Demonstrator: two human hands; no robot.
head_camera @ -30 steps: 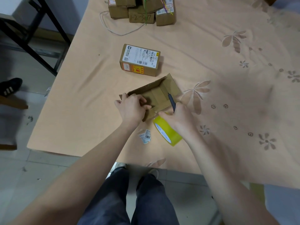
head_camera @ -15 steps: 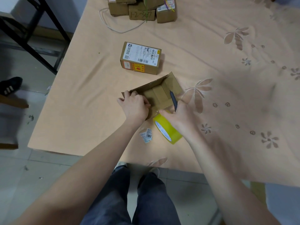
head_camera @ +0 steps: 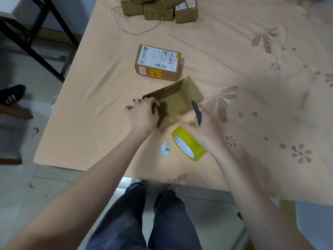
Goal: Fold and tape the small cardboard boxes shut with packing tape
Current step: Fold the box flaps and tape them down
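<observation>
Brown cardboard box (head_camera: 173,103) lies open, long axis slanting away rightward; left hand (head_camera: 143,114) grips its near end, right hand (head_camera: 203,131) beside it clasps a dark cutter (head_camera: 195,110), resting on the yellow tape roll (head_camera: 188,144).

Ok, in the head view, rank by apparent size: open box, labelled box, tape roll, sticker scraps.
1. open box
2. labelled box, looks close to it; farther away, so unsure
3. tape roll
4. sticker scraps
</observation>
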